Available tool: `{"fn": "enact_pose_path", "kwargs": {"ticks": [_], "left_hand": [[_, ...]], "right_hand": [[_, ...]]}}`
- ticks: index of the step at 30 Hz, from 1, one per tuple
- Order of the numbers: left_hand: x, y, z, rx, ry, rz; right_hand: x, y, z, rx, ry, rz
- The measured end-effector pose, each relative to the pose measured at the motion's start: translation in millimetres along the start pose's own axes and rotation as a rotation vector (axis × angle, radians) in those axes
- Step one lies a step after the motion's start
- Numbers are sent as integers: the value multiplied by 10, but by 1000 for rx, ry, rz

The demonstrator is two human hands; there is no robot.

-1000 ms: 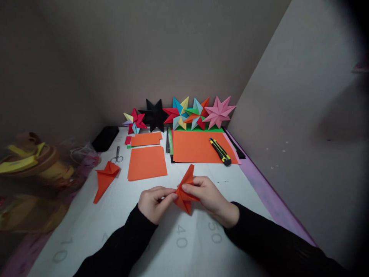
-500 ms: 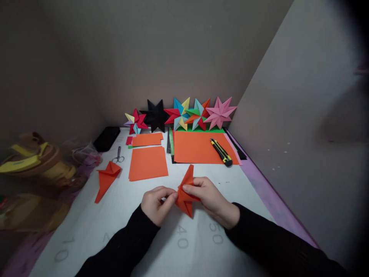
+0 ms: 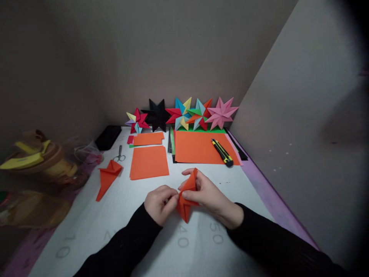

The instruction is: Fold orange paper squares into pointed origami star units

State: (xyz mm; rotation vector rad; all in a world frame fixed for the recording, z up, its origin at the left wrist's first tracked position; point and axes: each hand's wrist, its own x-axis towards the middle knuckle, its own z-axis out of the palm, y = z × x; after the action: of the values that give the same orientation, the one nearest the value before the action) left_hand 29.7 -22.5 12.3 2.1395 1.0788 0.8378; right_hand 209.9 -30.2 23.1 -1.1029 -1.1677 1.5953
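The folded orange paper point(image 3: 185, 207) is between the two hands, at the near middle of the worktop point(image 3: 239, 227). The left hand point(image 3: 160, 204) has its grip closed, thumb and finger pinching the left edge of this paper. The right hand point(image 3: 211, 196) has its grip closed around the right side, thumb in front. To the left lies a second folded piece point(image 3: 108, 180), near the small scissors point(image 3: 120, 154).

The folded orange paper point(image 3: 189, 188) partly hides the right hand point(image 3: 211, 195)'s fingers; the left hand point(image 3: 161, 204)'s exact pinch is unclear. Both sleeves point(image 3: 123, 240) leave the near edge. On the left, a brown container point(image 3: 62, 169) is blurred.
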Motion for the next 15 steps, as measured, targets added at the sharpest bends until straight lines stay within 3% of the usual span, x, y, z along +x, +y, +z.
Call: {"fn": "enact_pose_path", "kwargs": {"ticks": [4,10,15], "left_hand": [[-19,7,52,11,16,-3],[-8,36,41,-124,62,-173],[0,34,82,-221,140,-270]], "right_hand": [[-13,36,36,-83,117,-39],[-12,-21,50,7,244,-80],[7,-20,39,71,276,-96]]}}
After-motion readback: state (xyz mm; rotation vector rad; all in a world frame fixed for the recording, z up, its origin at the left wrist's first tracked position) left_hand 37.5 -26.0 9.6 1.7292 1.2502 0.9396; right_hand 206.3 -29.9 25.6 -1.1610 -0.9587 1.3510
